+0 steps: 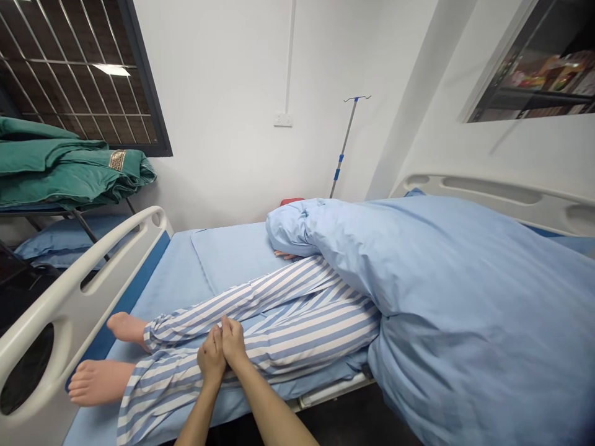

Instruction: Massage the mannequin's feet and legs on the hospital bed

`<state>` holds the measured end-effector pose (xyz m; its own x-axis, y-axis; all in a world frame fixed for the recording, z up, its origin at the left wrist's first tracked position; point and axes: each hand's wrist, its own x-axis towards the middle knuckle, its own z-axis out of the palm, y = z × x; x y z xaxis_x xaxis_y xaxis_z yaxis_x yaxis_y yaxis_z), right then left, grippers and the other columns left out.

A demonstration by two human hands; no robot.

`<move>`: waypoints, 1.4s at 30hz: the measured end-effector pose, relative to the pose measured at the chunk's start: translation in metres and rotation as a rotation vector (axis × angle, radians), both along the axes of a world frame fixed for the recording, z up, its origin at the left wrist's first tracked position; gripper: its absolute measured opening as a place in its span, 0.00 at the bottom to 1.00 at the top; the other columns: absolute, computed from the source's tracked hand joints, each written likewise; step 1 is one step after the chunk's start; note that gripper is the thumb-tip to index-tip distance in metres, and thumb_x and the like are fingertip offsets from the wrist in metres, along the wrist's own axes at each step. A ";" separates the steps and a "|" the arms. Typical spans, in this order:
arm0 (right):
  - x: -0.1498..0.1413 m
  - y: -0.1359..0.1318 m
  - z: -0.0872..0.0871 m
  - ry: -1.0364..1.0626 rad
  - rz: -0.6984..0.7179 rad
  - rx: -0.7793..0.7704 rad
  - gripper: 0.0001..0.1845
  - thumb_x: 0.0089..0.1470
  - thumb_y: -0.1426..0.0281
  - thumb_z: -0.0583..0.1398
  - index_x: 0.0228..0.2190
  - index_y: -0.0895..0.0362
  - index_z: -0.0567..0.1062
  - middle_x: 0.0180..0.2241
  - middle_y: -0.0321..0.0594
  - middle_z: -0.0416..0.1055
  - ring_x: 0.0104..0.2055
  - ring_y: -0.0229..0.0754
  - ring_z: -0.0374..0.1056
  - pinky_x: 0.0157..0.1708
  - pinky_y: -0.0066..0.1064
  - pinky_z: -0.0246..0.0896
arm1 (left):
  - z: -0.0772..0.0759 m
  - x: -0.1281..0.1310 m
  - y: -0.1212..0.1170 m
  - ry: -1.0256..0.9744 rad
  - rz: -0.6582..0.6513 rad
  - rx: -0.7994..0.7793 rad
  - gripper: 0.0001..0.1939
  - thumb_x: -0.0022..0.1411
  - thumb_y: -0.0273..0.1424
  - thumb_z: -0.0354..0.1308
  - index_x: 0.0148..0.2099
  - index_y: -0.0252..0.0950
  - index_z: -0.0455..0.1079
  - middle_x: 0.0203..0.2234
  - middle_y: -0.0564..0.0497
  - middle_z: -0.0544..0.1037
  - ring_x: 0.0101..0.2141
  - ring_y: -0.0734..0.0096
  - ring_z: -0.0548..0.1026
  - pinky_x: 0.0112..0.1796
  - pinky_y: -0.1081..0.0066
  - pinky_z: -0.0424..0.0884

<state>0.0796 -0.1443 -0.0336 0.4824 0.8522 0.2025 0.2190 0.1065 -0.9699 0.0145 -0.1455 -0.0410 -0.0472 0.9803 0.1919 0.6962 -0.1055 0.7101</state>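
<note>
Blue-striped trousers (307, 339) look rumpled; left grip (212, 354) and right grip (233, 341) are curled closed, hold unclear.

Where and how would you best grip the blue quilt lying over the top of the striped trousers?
I'd probably take the blue quilt by its left edge, where it crosses the striped trousers, coming from the foot end. Loose folds gather there and should bunch into a grip; the broad stretch to the right looks smoother, with less to pinch.
</note>
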 end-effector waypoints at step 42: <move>0.100 -0.042 0.003 -0.051 -0.045 0.013 0.22 0.57 0.62 0.46 0.16 0.57 0.63 0.16 0.33 0.60 0.22 0.34 0.54 0.23 0.25 0.46 | 0.019 0.096 -0.018 -0.020 -0.196 0.032 0.19 0.64 0.35 0.38 0.25 0.36 0.62 0.20 0.51 0.71 0.24 0.73 0.67 0.27 0.75 0.58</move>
